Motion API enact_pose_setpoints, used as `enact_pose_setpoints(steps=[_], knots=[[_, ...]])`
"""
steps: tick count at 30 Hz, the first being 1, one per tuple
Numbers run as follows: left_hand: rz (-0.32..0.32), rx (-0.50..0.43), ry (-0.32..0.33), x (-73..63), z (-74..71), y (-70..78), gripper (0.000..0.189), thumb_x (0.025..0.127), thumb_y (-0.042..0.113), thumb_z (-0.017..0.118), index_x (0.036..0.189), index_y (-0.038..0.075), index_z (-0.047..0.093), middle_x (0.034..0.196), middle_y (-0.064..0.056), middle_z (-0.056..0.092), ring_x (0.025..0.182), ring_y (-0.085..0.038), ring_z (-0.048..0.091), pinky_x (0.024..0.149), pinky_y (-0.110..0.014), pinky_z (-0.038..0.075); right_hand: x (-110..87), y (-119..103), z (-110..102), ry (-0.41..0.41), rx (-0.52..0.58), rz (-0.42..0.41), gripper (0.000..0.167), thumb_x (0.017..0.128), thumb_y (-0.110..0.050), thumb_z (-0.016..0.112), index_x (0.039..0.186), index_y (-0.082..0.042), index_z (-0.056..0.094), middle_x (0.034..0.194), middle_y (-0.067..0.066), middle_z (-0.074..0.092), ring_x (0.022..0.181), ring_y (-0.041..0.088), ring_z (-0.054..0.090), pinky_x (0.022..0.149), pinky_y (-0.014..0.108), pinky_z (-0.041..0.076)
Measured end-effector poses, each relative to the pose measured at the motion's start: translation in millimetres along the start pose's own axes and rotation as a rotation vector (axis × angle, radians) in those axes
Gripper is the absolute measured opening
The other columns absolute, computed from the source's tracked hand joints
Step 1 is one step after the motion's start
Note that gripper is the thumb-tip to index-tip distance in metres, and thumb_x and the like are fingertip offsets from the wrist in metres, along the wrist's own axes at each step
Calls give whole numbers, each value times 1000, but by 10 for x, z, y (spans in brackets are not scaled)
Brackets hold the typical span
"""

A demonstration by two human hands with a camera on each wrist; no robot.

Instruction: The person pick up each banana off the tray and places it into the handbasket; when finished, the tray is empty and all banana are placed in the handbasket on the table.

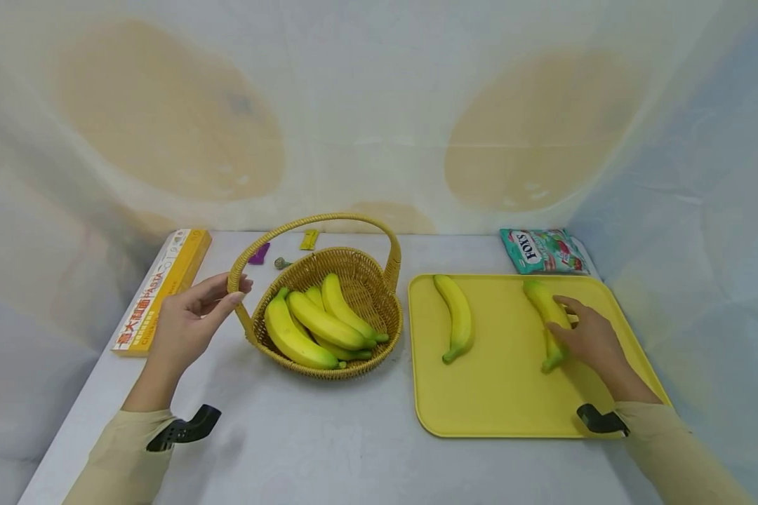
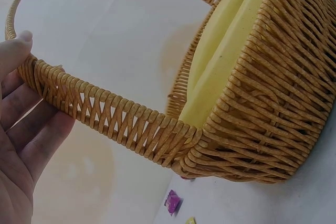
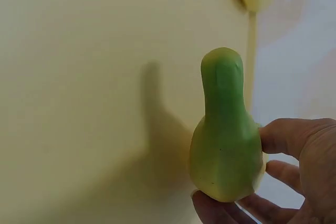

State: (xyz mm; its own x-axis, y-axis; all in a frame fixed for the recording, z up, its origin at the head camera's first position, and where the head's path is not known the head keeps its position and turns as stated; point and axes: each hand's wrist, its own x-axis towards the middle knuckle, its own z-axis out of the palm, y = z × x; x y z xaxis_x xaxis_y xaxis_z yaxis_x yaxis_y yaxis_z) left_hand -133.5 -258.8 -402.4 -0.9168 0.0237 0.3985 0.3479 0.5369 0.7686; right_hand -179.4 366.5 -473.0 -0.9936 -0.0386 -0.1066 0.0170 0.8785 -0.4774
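My left hand (image 1: 189, 319) holds the left side of the arched handle on a woven basket (image 1: 391, 330), thumb on one side and fingers on the other in the left wrist view. Several yellow bananas (image 1: 328, 322) with green tips lie heaped inside. At the right, my right hand (image 1: 592, 340) grips a banana (image 1: 543, 300) around its middle, over the yellow tray (image 1: 493, 403). Its green stem end (image 3: 224, 93) faces the right wrist camera and casts a shadow on the tray. Another banana (image 1: 457, 319) lies on the tray's left part.
A yellow and white pasta box (image 1: 161, 291) lies at the far left. Behind the basket are a purple wrapped sweet (image 1: 259, 254), a yellow one (image 1: 309, 239) and a small greenish item (image 1: 281, 263). A teal FOX'S bag (image 1: 543, 250) lies behind the tray.
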Motion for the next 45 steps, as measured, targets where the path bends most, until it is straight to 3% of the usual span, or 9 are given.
enact_pose_setpoints(steps=[6,12,19,25,32,38,42,45], knots=[[6,15,0,4,3,-17,32,97,13,70,129,8,70,113,-10,75,102,3,68,86,-11,52,-85,-319,-42,3,28,-54,64,99,-28,66,153,-3,41,141,34,49,113,51,59,82,56,56],[11,20,0,17,7,-43,32,98,14,70,129,7,70,113,-9,76,102,3,68,85,-12,53,-213,-754,-89,7,64,-172,62,100,-28,67,154,-10,44,146,25,49,117,45,58,76,48,57],[3,21,-1,15,18,-38,32,98,15,70,129,7,70,113,-9,75,102,3,68,85,-12,53,-303,-1256,-42,-28,107,-313,58,98,-22,71,151,-14,50,147,17,53,115,39,61,87,53,58],[-2,2,-8,9,24,-17,32,98,13,70,130,8,70,113,-12,75,102,3,68,87,-11,52,-300,-1665,82,-98,135,-394,56,95,-21,74,148,-17,55,142,11,59,109,28,63,79,37,59],[-4,-1,-1,5,22,-11,33,97,11,71,130,8,70,114,-12,75,102,5,67,86,-10,52,-243,-2166,253,-139,178,-505,57,93,-22,75,146,-21,57,128,3,64,98,19,61,62,26,55],[-1,4,-3,15,22,-6,33,97,10,70,130,8,70,114,-11,75,102,6,67,86,-10,51,-113,-2576,384,-127,133,-612,56,95,-25,73,148,-21,55,137,4,62,103,20,62,76,32,55],[1,-2,-5,15,16,0,33,97,10,70,130,7,69,114,-12,75,102,5,66,86,-10,51,81,-2804,491,-160,90,-623,55,96,-27,71,148,-20,54,140,5,61,106,19,62,86,37,54],[3,-6,-6,11,11,5,33,97,10,70,130,8,69,115,-12,75,103,5,67,86,-10,51,247,-2927,603,-209,87,-604,55,97,-26,70,148,-20,54,136,3,64,83,14,59,74,33,51]])
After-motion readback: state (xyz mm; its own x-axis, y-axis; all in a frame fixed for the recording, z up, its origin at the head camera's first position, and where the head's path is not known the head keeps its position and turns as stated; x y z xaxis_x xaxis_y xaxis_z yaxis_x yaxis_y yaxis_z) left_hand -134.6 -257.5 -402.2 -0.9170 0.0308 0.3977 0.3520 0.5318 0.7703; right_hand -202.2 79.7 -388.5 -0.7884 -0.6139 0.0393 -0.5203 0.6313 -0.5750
